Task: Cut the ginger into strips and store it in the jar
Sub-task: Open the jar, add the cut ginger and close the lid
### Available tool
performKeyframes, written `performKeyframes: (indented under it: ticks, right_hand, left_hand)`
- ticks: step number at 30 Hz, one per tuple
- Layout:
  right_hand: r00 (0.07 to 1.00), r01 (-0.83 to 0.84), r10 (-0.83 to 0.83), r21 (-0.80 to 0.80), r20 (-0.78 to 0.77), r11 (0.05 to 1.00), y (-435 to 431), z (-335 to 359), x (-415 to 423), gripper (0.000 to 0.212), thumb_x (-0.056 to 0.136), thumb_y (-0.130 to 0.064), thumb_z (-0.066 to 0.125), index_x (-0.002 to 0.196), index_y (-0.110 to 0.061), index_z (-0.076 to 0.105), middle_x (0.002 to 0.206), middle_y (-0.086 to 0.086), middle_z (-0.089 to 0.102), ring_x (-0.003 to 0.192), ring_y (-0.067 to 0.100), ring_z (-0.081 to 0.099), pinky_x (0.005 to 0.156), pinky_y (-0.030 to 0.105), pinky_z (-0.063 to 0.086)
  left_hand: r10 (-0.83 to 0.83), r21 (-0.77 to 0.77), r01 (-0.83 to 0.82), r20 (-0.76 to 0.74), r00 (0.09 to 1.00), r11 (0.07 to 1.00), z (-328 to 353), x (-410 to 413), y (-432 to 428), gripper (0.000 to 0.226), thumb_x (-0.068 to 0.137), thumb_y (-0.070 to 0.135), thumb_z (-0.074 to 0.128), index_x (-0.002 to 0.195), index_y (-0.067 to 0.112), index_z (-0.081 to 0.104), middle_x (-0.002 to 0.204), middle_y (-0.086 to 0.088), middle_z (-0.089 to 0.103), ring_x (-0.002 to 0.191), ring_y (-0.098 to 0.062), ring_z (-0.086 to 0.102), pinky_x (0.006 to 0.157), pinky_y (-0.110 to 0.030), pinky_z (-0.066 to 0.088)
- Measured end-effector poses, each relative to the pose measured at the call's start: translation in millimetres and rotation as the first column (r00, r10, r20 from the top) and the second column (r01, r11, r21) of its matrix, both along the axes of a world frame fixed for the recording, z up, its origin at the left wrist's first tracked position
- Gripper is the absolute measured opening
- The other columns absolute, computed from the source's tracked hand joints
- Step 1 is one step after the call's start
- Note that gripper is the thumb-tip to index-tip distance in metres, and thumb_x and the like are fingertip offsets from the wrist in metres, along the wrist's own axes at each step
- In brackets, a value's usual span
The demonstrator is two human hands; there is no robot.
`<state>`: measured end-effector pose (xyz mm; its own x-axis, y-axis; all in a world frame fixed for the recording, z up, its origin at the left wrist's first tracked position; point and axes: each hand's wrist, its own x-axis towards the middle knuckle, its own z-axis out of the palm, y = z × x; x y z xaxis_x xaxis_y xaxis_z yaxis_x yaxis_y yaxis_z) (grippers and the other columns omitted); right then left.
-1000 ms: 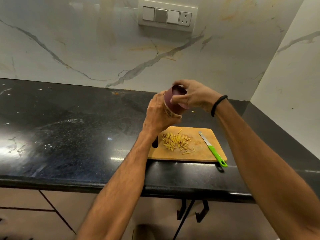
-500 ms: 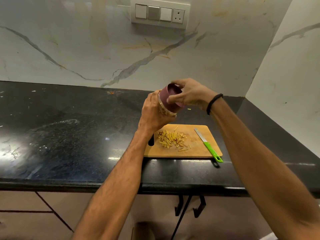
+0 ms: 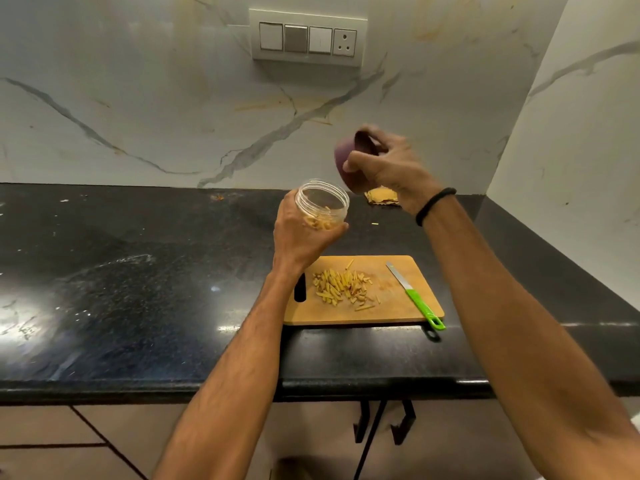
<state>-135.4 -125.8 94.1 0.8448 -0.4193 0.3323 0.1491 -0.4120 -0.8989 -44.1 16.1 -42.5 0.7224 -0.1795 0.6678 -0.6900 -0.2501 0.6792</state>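
Ginger strips (image 3: 341, 287), position? (READER)

Main heap at the centre of the cutting board (image 3: 398, 311), pale yellow, with a few stray pieces toward its near edge. A smaller portion lies in the bottom of the jar (image 3: 323, 199). (ME)

Jar, state? (READER)

Clear plastic, uncapped, mouth upward. It is held clear of the tabletop (image 3: 138, 271), above and to the left of the board. The fingers of my left hand (image 3: 301, 237) are wrapped round its lower half. (ME)

Right hand (image 3: 389, 168)? (READER)

Held higher, to the right of the jar and apart from it. Its fingers are curled round the maroon lid (image 3: 346, 168) and grip it. The hand is blurred. A black band (image 3: 434, 206) circles that wrist. (ME)

Other items? (READER)

Knife (image 3: 414, 296), green handle: it lies flat on the right part of the board, blade pointing away from me, handle end at the near right corner. Neither hand touches it. A yellowish-brown heap (image 3: 381, 199) sits on the tabletop by the wall, partly hidden behind my right wrist; what it is, I cannot tell. A switch plate (image 3: 308, 38) with a socket is mounted on the marble wall (image 3: 138, 98) above (ME)
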Motion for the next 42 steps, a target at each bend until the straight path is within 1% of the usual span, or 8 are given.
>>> performKeyframes:
  ticks: [3, 10, 13, 19, 27, 31, 39, 42]
  right_hand:
    - [0.943, 0.231, -0.274, -0.221, -0.190, 0.948, -20, -35, 28, 0.055, 0.061, -0.046, 0.081, 0.110, -0.029, 0.062, 0.102, -0.008, 0.060, 0.100, 0.017, 0.057, 0.078, 0.034, 0.056]
    - [0.783, 0.001, -0.355, -0.570, -0.511, 0.822, -27, -97, 63, 0.073, 0.074, -0.048, 0.078, 0.135, -0.016, 0.053, 0.126, 0.005, 0.061, 0.112, 0.025, 0.056, 0.090, 0.038, 0.053]
    - [0.758, -0.034, -0.325, -0.532, -0.565, 0.846, -24, -104, 60, 0.066, 0.079, -0.042, 0.077, 0.133, -0.012, 0.055, 0.124, 0.008, 0.062, 0.112, 0.024, 0.058, 0.092, 0.038, 0.052]
    - [0.825, 0.262, -0.467, -0.518, -0.317, 0.814, -19, -94, 15, 0.038, 0.084, -0.028, 0.075, 0.116, -0.008, 0.068, 0.116, 0.009, 0.068, 0.107, 0.021, 0.062, 0.088, 0.033, 0.053]
    - [0.706, -0.066, -0.168, -0.299, -0.688, 0.952, 20, -85, -43, 0.052, 0.078, -0.036, 0.078, 0.120, -0.009, 0.064, 0.104, 0.006, 0.068, 0.080, 0.017, 0.069, 0.075, 0.031, 0.060]
    - [0.672, -0.193, -0.113, -0.321, -0.732, 0.927, 43, -92, -43, 0.069, 0.079, -0.035, 0.078, 0.137, -0.010, 0.051, 0.122, 0.008, 0.062, 0.093, 0.022, 0.067, 0.084, 0.036, 0.058]
    - [0.674, -0.251, -0.060, -0.305, -0.736, 0.919, 36, -85, -37, 0.032, 0.090, -0.005, 0.065, 0.122, -0.010, 0.066, 0.119, 0.009, 0.065, 0.099, 0.020, 0.064, 0.085, 0.030, 0.056]
    - [0.688, -0.249, -0.084, -0.343, -0.721, 0.906, 34, -86, -39, 0.040, 0.090, -0.009, 0.065, 0.130, -0.013, 0.061, 0.125, 0.008, 0.061, 0.097, 0.018, 0.060, 0.077, 0.025, 0.054]
  left_hand:
    - [0.038, -0.132, -0.046, -0.063, 0.997, 0.990, 1, 2, 0, 0.094, 0.057, 0.054, 0.090, 0.132, 0.014, 0.050, 0.120, 0.000, 0.061, 0.109, -0.011, 0.059, 0.091, -0.019, 0.050]
    - [0.034, -0.206, -0.062, -0.138, 0.990, 0.977, 0, 8, 0, 0.096, 0.059, 0.053, 0.091, 0.136, 0.015, 0.046, 0.124, -0.001, 0.059, 0.111, -0.010, 0.058, 0.085, -0.011, 0.045]
    - [0.037, -0.191, -0.062, -0.133, 0.990, 0.980, -2, 8, 0, 0.097, 0.059, 0.055, 0.091, 0.135, 0.015, 0.046, 0.124, -0.002, 0.059, 0.111, -0.010, 0.058, 0.087, -0.013, 0.047]
    - [0.021, -0.178, -0.044, -0.127, 0.992, 0.983, -4, -3, 6, 0.100, 0.056, 0.062, 0.089, 0.134, 0.016, 0.046, 0.123, -0.002, 0.060, 0.111, -0.013, 0.059, 0.092, -0.029, 0.054]
    - [0.046, -0.140, -0.052, -0.046, 0.998, 0.989, -17, -46, 34, 0.099, 0.059, 0.057, 0.091, 0.136, 0.014, 0.046, 0.126, -0.003, 0.057, 0.116, -0.014, 0.057, 0.096, -0.034, 0.053]
    - [0.089, -0.162, -0.097, -0.058, 0.994, 0.982, -17, -56, 43, 0.100, 0.059, 0.055, 0.092, 0.136, 0.012, 0.047, 0.127, -0.005, 0.056, 0.117, -0.015, 0.056, 0.098, -0.034, 0.052]
    - [0.049, -0.130, -0.057, -0.060, 0.997, 0.990, -18, -56, 40, 0.104, 0.059, 0.052, 0.093, 0.140, 0.011, 0.044, 0.131, -0.008, 0.055, 0.120, -0.017, 0.055, 0.096, -0.012, 0.043]
    - [0.065, -0.121, -0.070, -0.045, 0.997, 0.990, -18, -54, 38, 0.105, 0.060, 0.053, 0.092, 0.141, 0.010, 0.043, 0.132, -0.009, 0.055, 0.121, -0.019, 0.054, 0.100, -0.025, 0.049]
